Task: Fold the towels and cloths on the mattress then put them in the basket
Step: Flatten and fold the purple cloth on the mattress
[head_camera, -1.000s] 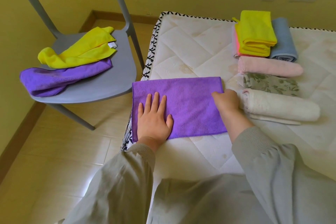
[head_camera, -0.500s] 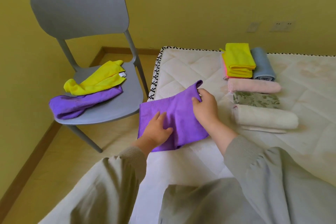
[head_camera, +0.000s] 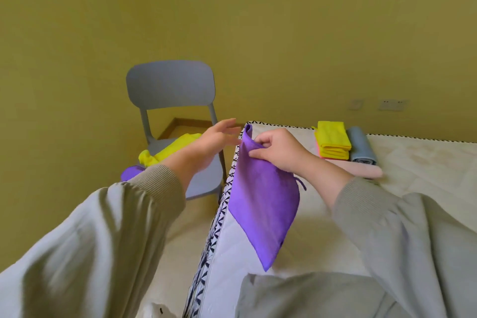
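2 purple cloths (head_camera: 263, 201) (head_camera: 130, 171); 2 yellow cloths (head_camera: 170, 150) (head_camera: 333, 137); 1 grey-blue towel (head_camera: 360, 146); 1 pink towel (head_camera: 361, 170); 1 chair (head_camera: 170, 85); 1 mattress (head_camera: 413, 175).

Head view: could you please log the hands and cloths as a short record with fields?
right hand: pinches purple cloth near its top corner
left hand: open, beside that corner, holding nothing
purple cloth: held up, hanging above mattress near its edge
chair: yellow cloth on seat
folded on mattress: yellow pile, grey roll, pink roll
basket: not in view
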The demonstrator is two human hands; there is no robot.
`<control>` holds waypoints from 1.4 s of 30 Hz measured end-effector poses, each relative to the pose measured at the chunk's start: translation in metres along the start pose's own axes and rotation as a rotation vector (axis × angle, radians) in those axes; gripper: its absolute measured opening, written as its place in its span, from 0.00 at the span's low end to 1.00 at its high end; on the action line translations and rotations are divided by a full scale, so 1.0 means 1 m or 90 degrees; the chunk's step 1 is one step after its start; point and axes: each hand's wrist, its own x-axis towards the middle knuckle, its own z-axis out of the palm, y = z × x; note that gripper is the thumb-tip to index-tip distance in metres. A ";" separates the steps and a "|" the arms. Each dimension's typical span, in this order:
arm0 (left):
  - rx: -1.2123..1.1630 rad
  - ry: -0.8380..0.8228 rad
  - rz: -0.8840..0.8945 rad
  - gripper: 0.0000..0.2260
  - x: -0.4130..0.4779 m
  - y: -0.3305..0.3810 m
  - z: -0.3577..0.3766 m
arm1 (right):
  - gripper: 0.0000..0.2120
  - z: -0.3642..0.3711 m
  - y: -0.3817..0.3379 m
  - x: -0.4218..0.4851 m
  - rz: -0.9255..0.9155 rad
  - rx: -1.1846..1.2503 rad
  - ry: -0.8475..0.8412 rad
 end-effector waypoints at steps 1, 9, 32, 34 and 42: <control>-0.009 -0.012 -0.002 0.29 -0.007 0.005 -0.002 | 0.06 -0.004 -0.009 -0.004 -0.014 -0.018 -0.008; -0.029 -0.069 -0.031 0.25 -0.046 0.029 -0.015 | 0.04 -0.030 -0.060 -0.028 -0.077 -0.101 -0.057; 0.084 0.327 0.166 0.11 -0.060 0.032 -0.022 | 0.07 -0.090 -0.046 -0.045 0.085 -0.194 -0.015; 0.075 0.328 0.156 0.11 -0.058 0.031 -0.023 | 0.08 -0.088 -0.040 -0.045 0.086 -0.057 0.059; 0.043 0.181 -0.050 0.07 -0.063 0.027 -0.020 | 0.06 -0.075 -0.016 -0.049 0.181 0.329 0.043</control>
